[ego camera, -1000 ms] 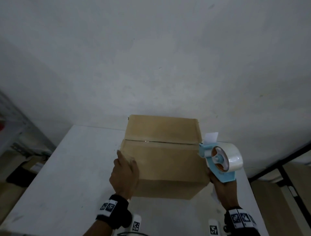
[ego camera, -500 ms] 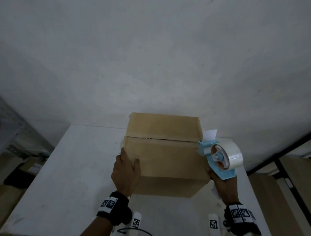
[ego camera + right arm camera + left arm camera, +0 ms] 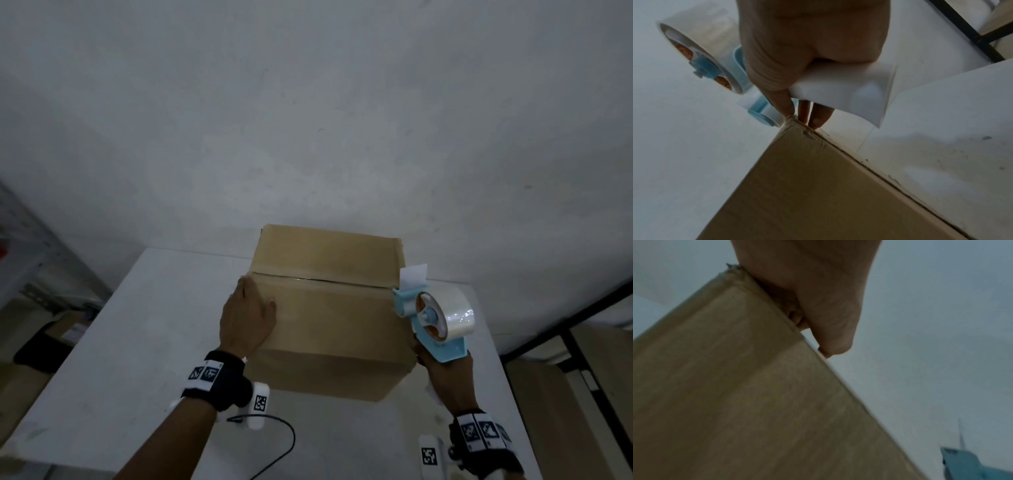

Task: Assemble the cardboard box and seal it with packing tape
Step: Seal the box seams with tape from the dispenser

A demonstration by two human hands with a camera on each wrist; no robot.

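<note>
A brown cardboard box [image 3: 329, 308] stands on the white table [image 3: 137, 342], top flaps folded down with a seam across the top. My left hand [image 3: 248, 318] lies flat on the near flap at the box's left edge, fingertips close to the seam; the left wrist view shows this hand [image 3: 818, 296] pressing on the box edge [image 3: 735, 402]. My right hand [image 3: 442, 370] grips the handle of a light-blue tape dispenser [image 3: 438, 318] with a clear tape roll, its nose at the seam's right end. In the right wrist view my fingers [image 3: 797, 48] wrap the white handle [image 3: 849, 91] beside the box corner [image 3: 818, 186].
A black cable [image 3: 274, 431] curls on the table near my left wrist. A metal shelf [image 3: 34, 260] and cardboard on the floor [image 3: 68, 329] are to the left. A black frame [image 3: 582, 325] runs past the table's right edge. A white wall rises behind.
My left hand has slid forward along the box's left edge toward the seam. The dispenser has shifted slightly inward against the box's right edge.
</note>
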